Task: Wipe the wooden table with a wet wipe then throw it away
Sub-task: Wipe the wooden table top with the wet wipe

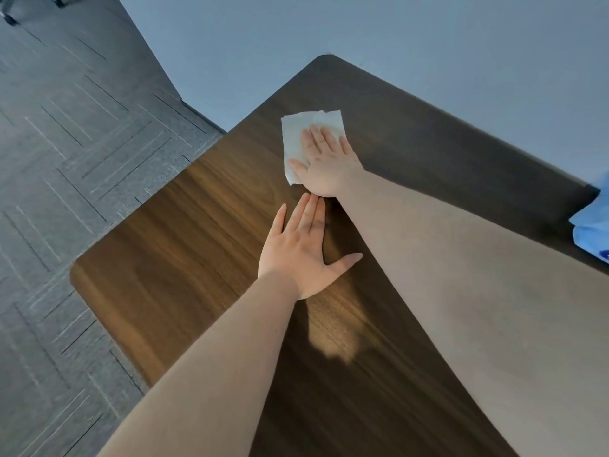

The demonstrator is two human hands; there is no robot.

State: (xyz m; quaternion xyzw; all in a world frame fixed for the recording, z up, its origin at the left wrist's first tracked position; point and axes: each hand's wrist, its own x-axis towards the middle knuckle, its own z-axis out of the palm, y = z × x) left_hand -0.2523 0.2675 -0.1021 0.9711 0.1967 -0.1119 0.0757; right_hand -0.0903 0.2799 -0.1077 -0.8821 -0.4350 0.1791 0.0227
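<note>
A white wet wipe (296,136) lies spread flat on the dark wooden table (184,239), near its far edge by the wall. My right hand (324,163) presses flat on the wipe, fingers together and stretched out; its palm hides the wipe's near right part. My left hand (301,249) rests flat on the bare wood just below the right hand, fingers straight, thumb spread to the right, holding nothing. Its fingertips almost touch the heel of my right hand.
A blue packet (593,229) lies at the table's right edge, cut off by the frame. Grey patterned carpet (66,159) runs along the table's left side. A pale blue wall (395,44) stands right behind the table. Chair casters (10,18) show at the top left.
</note>
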